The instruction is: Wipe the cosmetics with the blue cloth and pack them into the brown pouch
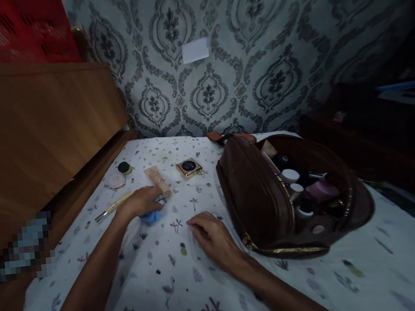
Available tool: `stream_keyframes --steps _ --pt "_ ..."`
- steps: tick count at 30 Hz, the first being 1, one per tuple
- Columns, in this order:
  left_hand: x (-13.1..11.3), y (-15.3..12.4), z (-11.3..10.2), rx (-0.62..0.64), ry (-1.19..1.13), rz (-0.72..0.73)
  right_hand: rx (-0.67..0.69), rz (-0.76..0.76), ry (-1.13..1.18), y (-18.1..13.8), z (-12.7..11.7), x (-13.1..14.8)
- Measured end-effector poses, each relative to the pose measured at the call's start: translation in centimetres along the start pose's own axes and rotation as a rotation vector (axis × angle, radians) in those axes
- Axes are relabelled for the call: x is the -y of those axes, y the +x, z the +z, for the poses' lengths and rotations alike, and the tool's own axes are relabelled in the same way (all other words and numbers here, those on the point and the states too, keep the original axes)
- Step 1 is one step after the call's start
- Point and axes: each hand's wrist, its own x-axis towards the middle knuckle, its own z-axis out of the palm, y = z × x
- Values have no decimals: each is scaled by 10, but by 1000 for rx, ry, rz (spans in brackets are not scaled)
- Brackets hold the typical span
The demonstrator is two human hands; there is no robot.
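My left hand (143, 202) is closed over a crumpled blue cloth (150, 218), pressed against the patterned cover beside a beige squeeze tube (157, 181). A slim pale tube with a silver end (112, 207) lies left of that hand. Resting on the cover near the bag, my right hand (212, 236) has its fingers curled together, with nothing visible in them. A brown zip bag (258, 194) stands open to its right, holding several white-lidded containers and a pink item (321, 190). Beyond the hands sits a gold square compact (189, 168) with a black round centre.
A round pale pink case (116, 180) and a small dark-lidded jar (124, 167) sit at the far left. A wooden cabinet (41, 123) borders the left side, with a red crate (20, 31) on top. Patterned wallpaper (208, 96) covers the wall behind.
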Motion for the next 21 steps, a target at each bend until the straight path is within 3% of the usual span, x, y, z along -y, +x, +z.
stream_keyframes --steps 6,10,12,14,16,21 --pt "-41 0 -1 58 -111 221 -15 37 -27 -2 3 -6" --pt "-52 1 2 66 -271 367 8 72 -81 -1 0 -5" --pt "-52 2 3 2 -392 366 41 103 -113 0 -3 -2" --pt "-53 3 5 -104 -464 276 69 127 -140 2 -5 1" --pt "-57 3 8 -210 -486 199 89 136 -158 4 -5 3" --pt "-82 1 26 -443 -453 186 117 179 -215 14 2 3"
